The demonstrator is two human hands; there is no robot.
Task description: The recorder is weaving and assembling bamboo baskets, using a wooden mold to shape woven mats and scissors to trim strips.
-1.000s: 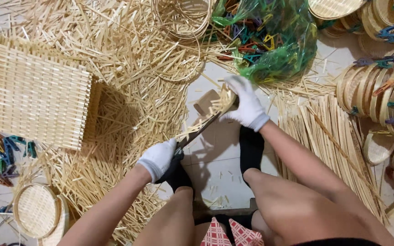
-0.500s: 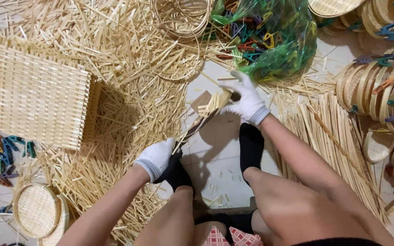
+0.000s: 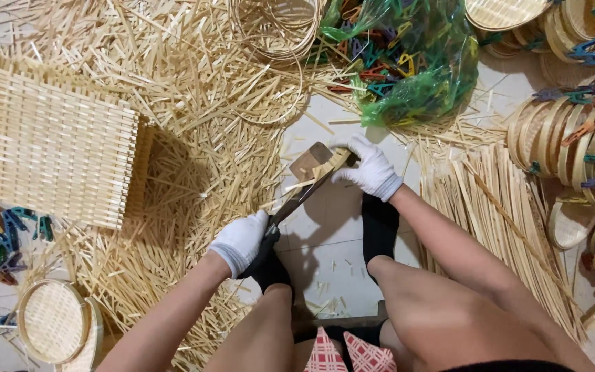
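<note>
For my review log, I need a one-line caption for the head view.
Gloved left hand grips a knife against bamboo strips held by the gloved right hand, amid scattered bamboo slivers.

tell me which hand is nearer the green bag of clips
Right. The right hand sits just below the green bag of clips; the left hand is farther down-left, holding the knife.

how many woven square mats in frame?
1. The woven square mat lies at left on the loose bamboo strips, apart from both hands. More could be buried under the strips; the round trays at right are a different kind.
</note>
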